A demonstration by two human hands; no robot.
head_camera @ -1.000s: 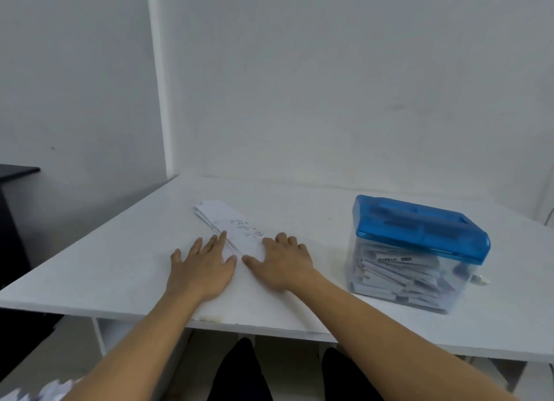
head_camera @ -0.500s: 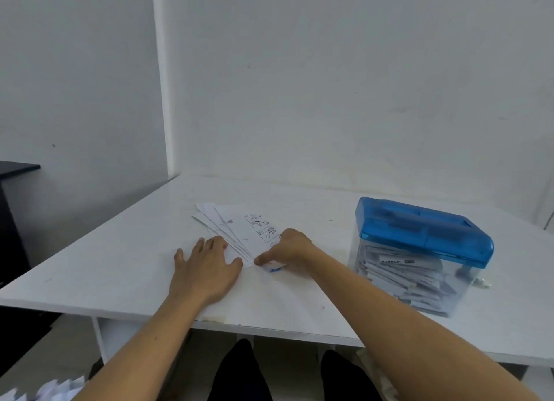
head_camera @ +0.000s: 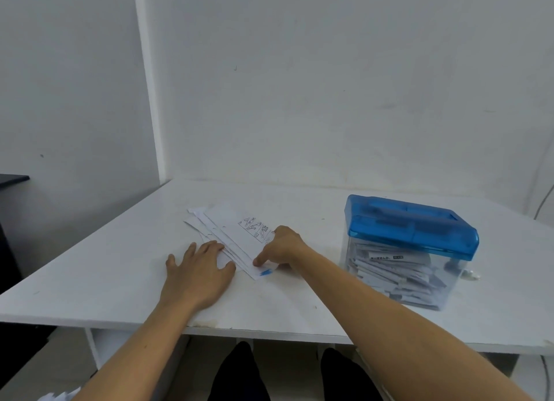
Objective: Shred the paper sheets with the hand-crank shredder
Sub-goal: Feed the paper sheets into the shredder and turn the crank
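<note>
Sheets [head_camera: 230, 231] fanned in a loose stack at the middle of the table [head_camera: 99, 268], the top one printed with small drawings. Left hand [head_camera: 198, 271] lies flat, fingers straight, fingertips on the stack's near left edge. Right hand [head_camera: 283, 244], fingers curled, pinches the top sheet's near right edge with the thumb. Shredder [head_camera: 410, 232], blue lid over a clear bin of strips, stands well apart to the right.

- Paper sheets [head_camera: 236, 235]: loose, fanned stack of white slips lying flat on the table [head_camera: 120, 265], long axis running from 10 to 4 o'clock. The top sheet carries printed line drawings.
- Hand-crank shredder [head_camera: 410, 229]: stands upright at 3 o'clock from the sheets, well apart. Translucent blue lid seated on a clear bin packed with paper strips.
</note>
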